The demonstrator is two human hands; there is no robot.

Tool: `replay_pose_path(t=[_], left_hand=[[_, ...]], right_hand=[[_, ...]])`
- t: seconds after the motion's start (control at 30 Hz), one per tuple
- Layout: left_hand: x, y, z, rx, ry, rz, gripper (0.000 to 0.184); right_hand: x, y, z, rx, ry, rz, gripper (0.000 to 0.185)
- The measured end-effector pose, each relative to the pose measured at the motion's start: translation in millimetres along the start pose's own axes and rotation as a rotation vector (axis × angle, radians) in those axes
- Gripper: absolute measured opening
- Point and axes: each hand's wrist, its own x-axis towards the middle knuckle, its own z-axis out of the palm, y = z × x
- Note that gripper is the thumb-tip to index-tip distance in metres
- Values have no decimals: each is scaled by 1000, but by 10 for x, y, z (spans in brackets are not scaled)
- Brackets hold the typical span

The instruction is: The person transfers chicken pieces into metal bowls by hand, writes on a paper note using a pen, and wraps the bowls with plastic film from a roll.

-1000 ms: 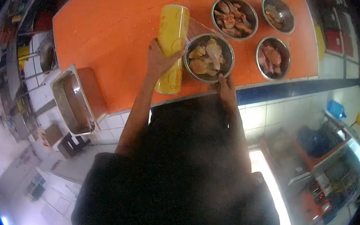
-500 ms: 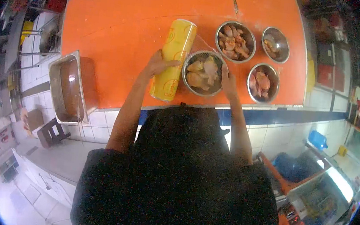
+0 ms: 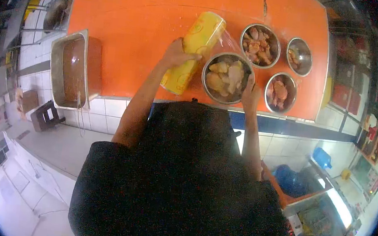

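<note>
My left hand [image 3: 180, 55] is wrapped round a yellow roll [image 3: 194, 50], which leans to the right at its far end. Clear film [image 3: 225, 43] stretches from the roll over a metal bowl [image 3: 206, 76] of pale chicken pieces [image 3: 225, 77]. At this bowl's right rim, my right hand [image 3: 250, 95] grips the edge, fingers on the side and partly hidden. Farther back stands a bowl of reddish chicken pieces [image 3: 258, 46], and to the right is a bowl of pink meat [image 3: 279, 94].
On the orange table [image 3: 128, 44], a smaller bowl [image 3: 305, 58] with a few pieces stands at the right. A deep metal tray [image 3: 93, 68] with a wire utensil [image 3: 80, 103] is at the left edge. The table's near edge runs just in front of my body.
The view has shifted. The yellow roll has tilted further to the right, with my left hand still round it. My right hand has moved from the bowl's near rim to its right side.
</note>
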Motion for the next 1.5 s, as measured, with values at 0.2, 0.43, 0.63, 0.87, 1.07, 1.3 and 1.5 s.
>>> replay_pose_path(t=[0.2,0.43,0.63,0.87,1.07,1.3,1.5], left_hand=[[-48,125,-33,240,95,24,96],[8,-505,186,14,114,205,110],[-217,-532,171,106,105,402,110],[-579,-228,-57,222,184,441,107],[-377,-376,134,366,158,394,102],[-581,-372,141,543,239,474,101],[-530,-431,105,448,257,459,104]], right_hand=[[-29,-367,-213,225,-104,277,63],[2,-590,-253,309,-130,448,65],[25,-676,-258,297,-174,440,63],[135,-577,-369,480,-189,447,52],[392,-142,-437,189,-169,321,46],[792,-1227,-1287,195,-140,261,46],[885,-1763,-2276,-71,84,55,49]])
